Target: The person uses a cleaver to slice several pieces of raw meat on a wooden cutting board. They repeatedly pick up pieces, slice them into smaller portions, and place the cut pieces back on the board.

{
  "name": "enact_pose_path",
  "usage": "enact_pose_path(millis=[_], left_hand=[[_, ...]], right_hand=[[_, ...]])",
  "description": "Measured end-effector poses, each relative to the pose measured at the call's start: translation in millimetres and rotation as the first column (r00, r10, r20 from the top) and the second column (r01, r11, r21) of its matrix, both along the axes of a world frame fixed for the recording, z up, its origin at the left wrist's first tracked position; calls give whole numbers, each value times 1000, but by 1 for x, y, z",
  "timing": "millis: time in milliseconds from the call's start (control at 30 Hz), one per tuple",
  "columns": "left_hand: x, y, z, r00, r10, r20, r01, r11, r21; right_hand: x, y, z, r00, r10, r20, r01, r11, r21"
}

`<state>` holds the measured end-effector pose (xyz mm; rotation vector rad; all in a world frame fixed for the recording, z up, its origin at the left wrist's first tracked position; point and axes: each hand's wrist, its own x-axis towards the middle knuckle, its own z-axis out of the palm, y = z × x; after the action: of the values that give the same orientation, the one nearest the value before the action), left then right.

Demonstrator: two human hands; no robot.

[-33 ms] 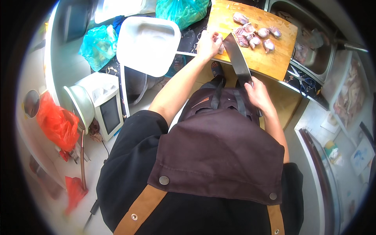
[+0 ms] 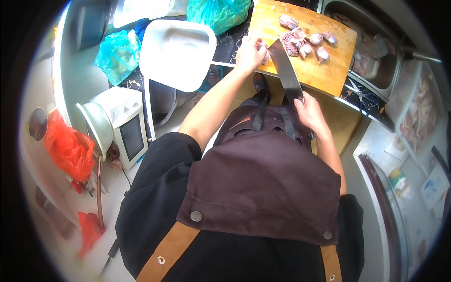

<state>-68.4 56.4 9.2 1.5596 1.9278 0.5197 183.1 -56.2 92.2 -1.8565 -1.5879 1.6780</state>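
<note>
At the near left edge of the wooden cutting board, my left hand pinches a pinkish-white piece that looks like a garlic bulb. My fingers partly hide it. My right hand is closed round the handle end of a cleaver. Its dark broad blade slants up and left across the board's near edge, with its tip beside the piece in my left hand. Several purple-white garlic bulbs lie on the board, to the right of and beyond the blade.
Left of the board stands a white plastic basin, with teal plastic bags behind and beside it. Scissors lie right of the board, near a metal sink. A tub of pale pieces stands at far right.
</note>
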Motion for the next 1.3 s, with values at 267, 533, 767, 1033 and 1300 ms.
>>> enact_pose_path(millis=[267, 533, 767, 1033, 1300], left_hand=[[-1, -8, -7, 995, -96, -31, 101, 964, 246], [-6, 5, -2, 932, -300, -205, 347, 902, 257], [-12, -1, -6, 957, -282, -73, 291, 902, 319], [-17, -6, -14, 969, -245, -40, 248, 936, 252], [-4, -13, -3, 994, -84, 75, 65, 971, 230]], right_hand=[[2, 1, 8, 985, -170, -15, 154, 924, -350], [10, -7, -7, 996, -73, 43, 76, 993, -88], [-10, -5, 2, 985, -152, -78, 145, 985, -95], [-16, -2, -3, 993, -101, -61, 88, 978, -188], [-15, -1, -3, 995, -99, 15, 100, 977, -186]])
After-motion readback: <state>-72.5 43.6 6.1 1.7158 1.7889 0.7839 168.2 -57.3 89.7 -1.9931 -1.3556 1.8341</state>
